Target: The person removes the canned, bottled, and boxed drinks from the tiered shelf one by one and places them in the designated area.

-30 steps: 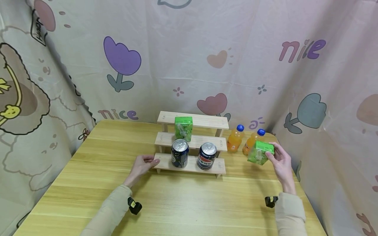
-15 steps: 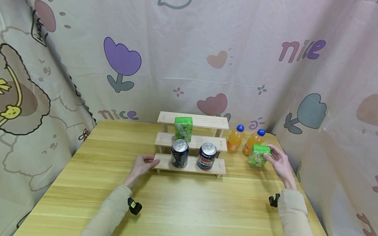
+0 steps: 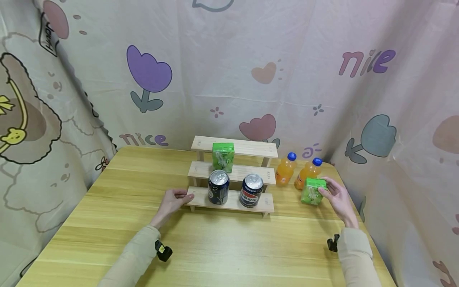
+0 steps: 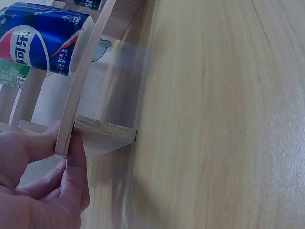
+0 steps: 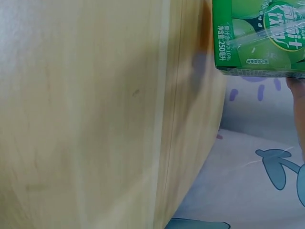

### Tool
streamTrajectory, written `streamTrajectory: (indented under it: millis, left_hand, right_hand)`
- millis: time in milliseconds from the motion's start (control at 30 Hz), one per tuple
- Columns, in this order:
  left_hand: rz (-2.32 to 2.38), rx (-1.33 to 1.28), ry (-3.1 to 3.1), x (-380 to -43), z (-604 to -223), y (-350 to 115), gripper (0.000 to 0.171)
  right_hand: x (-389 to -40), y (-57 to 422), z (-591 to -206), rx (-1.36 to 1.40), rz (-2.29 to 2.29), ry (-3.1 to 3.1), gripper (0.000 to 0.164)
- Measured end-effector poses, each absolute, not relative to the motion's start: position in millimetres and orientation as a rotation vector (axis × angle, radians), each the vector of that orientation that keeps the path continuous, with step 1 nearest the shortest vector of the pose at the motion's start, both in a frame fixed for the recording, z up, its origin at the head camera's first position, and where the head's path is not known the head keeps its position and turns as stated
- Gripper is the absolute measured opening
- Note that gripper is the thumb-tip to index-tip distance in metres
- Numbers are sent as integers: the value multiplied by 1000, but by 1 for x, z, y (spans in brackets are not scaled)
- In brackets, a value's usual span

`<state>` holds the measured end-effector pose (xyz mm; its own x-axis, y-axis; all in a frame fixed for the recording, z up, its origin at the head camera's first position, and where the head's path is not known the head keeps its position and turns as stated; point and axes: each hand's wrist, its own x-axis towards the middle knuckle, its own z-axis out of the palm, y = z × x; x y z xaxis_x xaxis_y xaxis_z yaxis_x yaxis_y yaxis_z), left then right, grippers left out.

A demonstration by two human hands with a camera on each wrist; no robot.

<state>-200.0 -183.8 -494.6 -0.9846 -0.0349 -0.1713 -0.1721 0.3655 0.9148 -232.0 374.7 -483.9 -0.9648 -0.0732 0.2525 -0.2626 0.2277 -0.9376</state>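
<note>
My left hand (image 3: 173,203) pinches the left end of the lowest board of a three-step wooden shelf (image 3: 267,203), thumb above and fingers beneath. That grip shows up close in the left wrist view. On this lowest step stand two dark blue cola cans, the left can (image 3: 218,187) and the right can (image 3: 252,190). Behind them a green juice box (image 3: 223,157) stands upright on the middle step. At the right, my right hand (image 3: 338,198) holds a second green juice box (image 5: 259,38) between thumb and fingers, low over the table or on it; I cannot tell which.
Two orange drink bottles with blue caps, the nearer-shelf bottle (image 3: 285,171) and the right-hand bottle (image 3: 305,173), stand right of the shelf. The held box partly covers the right-hand one. A patterned curtain (image 3: 215,71) hangs behind the wooden table (image 3: 222,251).
My right hand has lowered the juice box slightly toward the table, and the box has turned from tilted to nearly upright. My left hand and the shelf have stayed in place.
</note>
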Motion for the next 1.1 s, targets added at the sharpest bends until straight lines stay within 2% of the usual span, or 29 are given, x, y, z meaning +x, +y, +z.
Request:
streamTrajectory:
  millis: [367, 733, 933, 1100]
  left_hand:
    - [1664, -190, 2513, -201, -495, -184, 45]
    - [1666, -194, 2524, -203, -496, -184, 46]
    - [1662, -204, 2517, -201, -496, -184, 48]
    - [1653, -196, 2530, -200, -495, -184, 48]
  right_hand:
    - [-226, 387, -481, 201, 1861, -2481, 52]
    - [-223, 391, -478, 172, 2311, -2321, 67]
    - [-223, 386, -472, 95, 2357, -2299, 70]
    - [-221, 380, -471, 101, 2208, -2293, 68]
